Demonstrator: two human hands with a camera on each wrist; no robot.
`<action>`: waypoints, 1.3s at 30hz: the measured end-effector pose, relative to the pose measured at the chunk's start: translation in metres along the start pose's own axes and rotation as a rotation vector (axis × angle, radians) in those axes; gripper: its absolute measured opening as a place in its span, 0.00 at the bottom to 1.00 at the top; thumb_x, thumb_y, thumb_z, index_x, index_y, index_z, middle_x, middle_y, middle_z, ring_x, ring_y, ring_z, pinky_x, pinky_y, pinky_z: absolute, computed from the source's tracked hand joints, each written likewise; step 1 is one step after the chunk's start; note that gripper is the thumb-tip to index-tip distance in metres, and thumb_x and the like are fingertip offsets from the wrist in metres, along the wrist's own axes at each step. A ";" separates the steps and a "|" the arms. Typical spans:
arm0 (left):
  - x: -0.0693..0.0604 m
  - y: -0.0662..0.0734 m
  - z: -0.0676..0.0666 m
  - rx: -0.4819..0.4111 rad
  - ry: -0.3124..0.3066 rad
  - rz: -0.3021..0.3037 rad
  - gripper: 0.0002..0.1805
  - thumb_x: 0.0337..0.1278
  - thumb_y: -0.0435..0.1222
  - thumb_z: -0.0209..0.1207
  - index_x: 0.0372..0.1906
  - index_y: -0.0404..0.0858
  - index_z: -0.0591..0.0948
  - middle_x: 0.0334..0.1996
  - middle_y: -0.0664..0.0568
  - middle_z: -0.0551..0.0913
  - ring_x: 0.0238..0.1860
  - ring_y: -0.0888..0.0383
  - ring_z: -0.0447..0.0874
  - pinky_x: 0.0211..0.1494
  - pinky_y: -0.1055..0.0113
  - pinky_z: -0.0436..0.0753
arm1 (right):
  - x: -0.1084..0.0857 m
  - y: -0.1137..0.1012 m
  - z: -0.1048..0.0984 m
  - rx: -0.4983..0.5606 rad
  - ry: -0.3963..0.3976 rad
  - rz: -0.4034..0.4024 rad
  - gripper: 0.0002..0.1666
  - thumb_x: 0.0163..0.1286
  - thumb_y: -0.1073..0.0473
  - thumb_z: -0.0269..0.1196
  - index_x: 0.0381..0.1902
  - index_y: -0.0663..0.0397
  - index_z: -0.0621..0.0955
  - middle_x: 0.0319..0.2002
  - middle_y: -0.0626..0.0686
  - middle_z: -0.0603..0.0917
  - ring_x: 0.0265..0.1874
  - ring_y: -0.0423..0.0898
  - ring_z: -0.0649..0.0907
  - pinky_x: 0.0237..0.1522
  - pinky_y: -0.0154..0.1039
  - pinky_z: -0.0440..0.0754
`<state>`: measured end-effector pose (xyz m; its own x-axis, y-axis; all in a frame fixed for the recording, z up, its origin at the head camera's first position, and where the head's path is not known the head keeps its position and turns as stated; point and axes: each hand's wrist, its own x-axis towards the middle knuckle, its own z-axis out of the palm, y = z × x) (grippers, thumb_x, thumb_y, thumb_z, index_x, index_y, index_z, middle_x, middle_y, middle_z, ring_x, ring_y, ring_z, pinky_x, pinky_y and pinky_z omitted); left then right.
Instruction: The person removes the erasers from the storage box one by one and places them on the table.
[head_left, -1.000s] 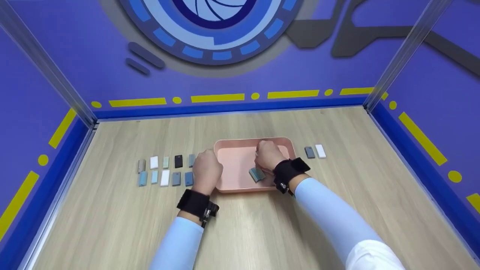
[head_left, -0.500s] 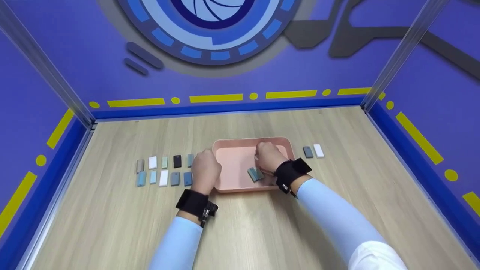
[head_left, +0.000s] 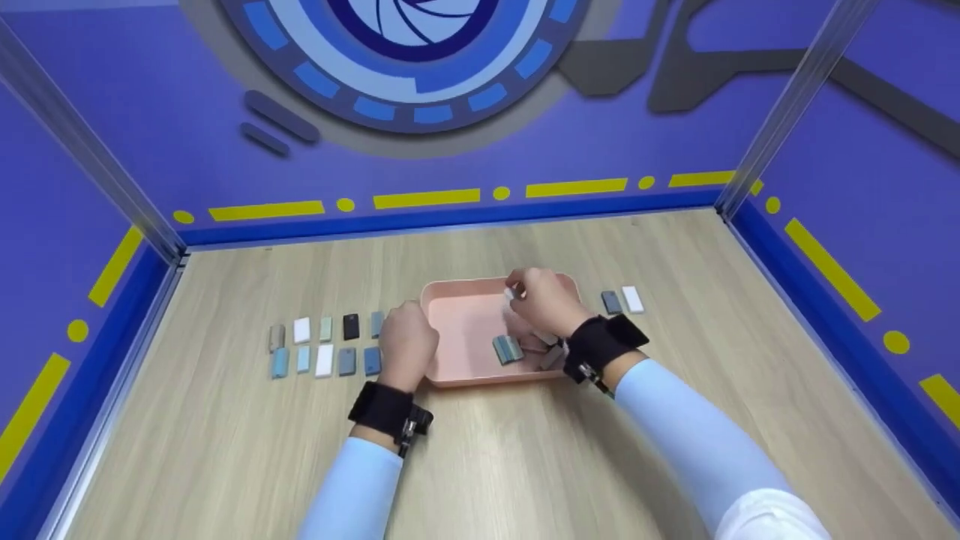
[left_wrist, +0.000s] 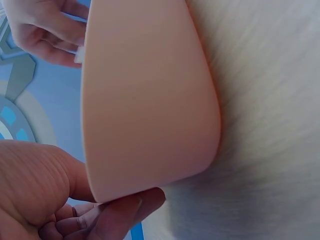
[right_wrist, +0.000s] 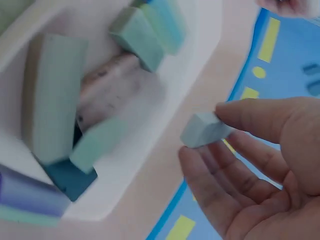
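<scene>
My left hand grips the left rim of a pink tray; in the left wrist view its thumb and fingers pinch the tray's corner. Over the tray's right part, my right hand pinches a small whitish block between thumb and fingertips, above the tray floor. Inside the tray lies a green-and-teal striped block. Several more blocks lie under the right hand, partly hidden, among them a long pale green one and a speckled pinkish one.
Left of the tray, several small blocks lie in two rows, including a black one and a white one. A grey block and a white block lie to the right. Blue-purple panels wall in the wooden table.
My right hand has risen from the tray floor with the whitish block, its wrist shifting right, uncovering more blocks beneath. My left hand keeps its hold on the rim.
</scene>
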<state>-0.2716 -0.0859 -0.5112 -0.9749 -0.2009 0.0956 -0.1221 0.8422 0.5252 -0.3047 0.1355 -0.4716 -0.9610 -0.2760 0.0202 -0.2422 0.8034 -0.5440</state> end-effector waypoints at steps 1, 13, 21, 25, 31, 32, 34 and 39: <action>0.000 0.000 0.000 -0.001 0.001 0.000 0.09 0.46 0.28 0.56 0.36 0.35 0.82 0.30 0.42 0.84 0.34 0.47 0.85 0.32 0.55 0.79 | -0.001 0.002 -0.004 0.013 0.027 -0.013 0.17 0.62 0.61 0.60 0.50 0.53 0.79 0.39 0.51 0.82 0.37 0.43 0.80 0.37 0.38 0.79; -0.001 0.000 -0.001 -0.007 -0.019 -0.003 0.10 0.46 0.27 0.55 0.36 0.34 0.81 0.30 0.42 0.84 0.33 0.48 0.85 0.32 0.56 0.80 | -0.012 0.065 -0.053 0.135 0.297 0.032 0.21 0.61 0.62 0.63 0.53 0.57 0.77 0.42 0.56 0.83 0.40 0.47 0.82 0.39 0.40 0.82; -0.001 0.000 -0.002 -0.003 -0.008 0.014 0.09 0.46 0.28 0.55 0.35 0.34 0.82 0.28 0.42 0.85 0.32 0.48 0.85 0.31 0.55 0.80 | -0.029 0.125 -0.079 0.053 0.420 0.147 0.20 0.60 0.62 0.61 0.51 0.60 0.78 0.41 0.59 0.83 0.40 0.52 0.82 0.40 0.47 0.79; -0.001 0.000 -0.002 -0.010 -0.020 0.001 0.10 0.46 0.27 0.55 0.36 0.34 0.82 0.30 0.42 0.85 0.32 0.49 0.85 0.31 0.55 0.79 | -0.035 0.150 -0.081 0.036 0.414 0.210 0.20 0.60 0.62 0.61 0.51 0.62 0.78 0.42 0.61 0.82 0.42 0.54 0.80 0.42 0.48 0.77; 0.001 -0.001 -0.002 0.003 -0.042 -0.028 0.10 0.47 0.27 0.55 0.37 0.34 0.81 0.31 0.42 0.84 0.31 0.51 0.84 0.30 0.57 0.79 | -0.041 0.173 -0.078 0.009 0.363 0.277 0.21 0.60 0.63 0.61 0.51 0.65 0.77 0.42 0.63 0.80 0.41 0.55 0.78 0.44 0.49 0.75; 0.001 0.000 -0.002 0.004 -0.043 -0.028 0.10 0.47 0.27 0.55 0.38 0.34 0.81 0.31 0.42 0.84 0.32 0.51 0.84 0.30 0.57 0.79 | -0.042 0.175 -0.077 0.007 0.356 0.283 0.21 0.60 0.62 0.60 0.51 0.65 0.77 0.42 0.63 0.80 0.41 0.55 0.78 0.44 0.49 0.74; 0.001 0.000 -0.002 0.008 -0.042 -0.028 0.10 0.47 0.28 0.55 0.38 0.34 0.81 0.31 0.42 0.84 0.32 0.50 0.84 0.30 0.57 0.79 | -0.043 0.178 -0.076 0.003 0.345 0.291 0.20 0.60 0.62 0.60 0.50 0.66 0.77 0.42 0.64 0.80 0.41 0.55 0.78 0.43 0.49 0.74; 0.001 0.000 -0.001 0.006 -0.042 -0.025 0.11 0.47 0.28 0.56 0.38 0.35 0.81 0.31 0.42 0.85 0.34 0.48 0.85 0.32 0.55 0.80 | -0.047 0.185 -0.072 -0.010 0.314 0.313 0.20 0.61 0.62 0.59 0.51 0.66 0.77 0.42 0.65 0.80 0.39 0.55 0.78 0.42 0.49 0.75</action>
<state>-0.2721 -0.0864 -0.5096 -0.9785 -0.2008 0.0468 -0.1473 0.8400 0.5223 -0.3141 0.3353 -0.5129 -0.9820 0.1538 0.1101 0.0673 0.8282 -0.5563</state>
